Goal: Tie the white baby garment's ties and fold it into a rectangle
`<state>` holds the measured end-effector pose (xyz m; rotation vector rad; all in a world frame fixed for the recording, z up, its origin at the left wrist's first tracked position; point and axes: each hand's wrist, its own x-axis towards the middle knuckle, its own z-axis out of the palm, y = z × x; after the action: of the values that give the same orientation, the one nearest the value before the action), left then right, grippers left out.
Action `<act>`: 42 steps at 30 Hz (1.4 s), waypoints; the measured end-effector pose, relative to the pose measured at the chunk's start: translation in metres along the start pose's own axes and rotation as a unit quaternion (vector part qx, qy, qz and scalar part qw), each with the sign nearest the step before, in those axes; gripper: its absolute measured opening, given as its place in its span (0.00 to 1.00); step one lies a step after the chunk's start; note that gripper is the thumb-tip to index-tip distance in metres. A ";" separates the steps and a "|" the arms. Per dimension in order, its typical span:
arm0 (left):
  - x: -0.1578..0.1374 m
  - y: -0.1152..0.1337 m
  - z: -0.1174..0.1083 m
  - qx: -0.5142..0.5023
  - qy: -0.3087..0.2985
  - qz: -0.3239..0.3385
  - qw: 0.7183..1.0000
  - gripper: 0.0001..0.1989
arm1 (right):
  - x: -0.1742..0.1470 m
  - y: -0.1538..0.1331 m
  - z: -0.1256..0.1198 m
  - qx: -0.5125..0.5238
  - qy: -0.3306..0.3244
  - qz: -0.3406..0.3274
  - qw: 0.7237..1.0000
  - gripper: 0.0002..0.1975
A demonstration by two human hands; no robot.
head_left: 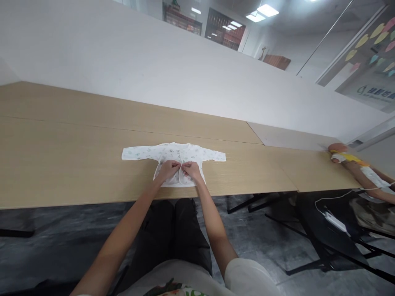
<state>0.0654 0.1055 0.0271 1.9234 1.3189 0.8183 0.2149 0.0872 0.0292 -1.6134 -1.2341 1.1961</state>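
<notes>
A small white baby shirt (193, 153) with a faint print lies face up on the table, its sleeves stretched out to both sides. Its front opening runs down the middle. On the left of that opening, my left hand (169, 169) pinches the fabric edge with thumb and forefinger. My right hand (190, 168) pinches the other side of the placket, close beside the left fingertips. Any fastener between the fingers is too small to make out.
The long wooden table (77, 164) runs along a white wall (129, 61). A black folding chair (327, 234) carrying a white power strip (336, 224) stands at right. Beyond it, another person's arms (358, 172) rest by a doll (339, 154) in yellow and white.
</notes>
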 end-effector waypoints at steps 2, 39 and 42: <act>-0.002 0.004 -0.002 0.021 -0.001 -0.012 1.000 0.17 | -0.001 -0.001 0.001 -0.020 0.007 -0.009 1.000 0.03; 0.003 -0.016 0.016 0.203 0.035 0.036 0.978 0.16 | 0.005 -0.015 -0.007 -0.197 -0.053 -0.042 0.978 0.19; -0.001 -0.015 0.016 0.208 0.062 0.044 0.975 0.18 | 0.008 -0.012 -0.004 -0.243 -0.028 -0.066 0.968 0.16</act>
<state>0.0696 0.1064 0.0057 2.2988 1.5895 0.7592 0.2166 0.0980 0.0399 -1.8119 -1.7409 0.9036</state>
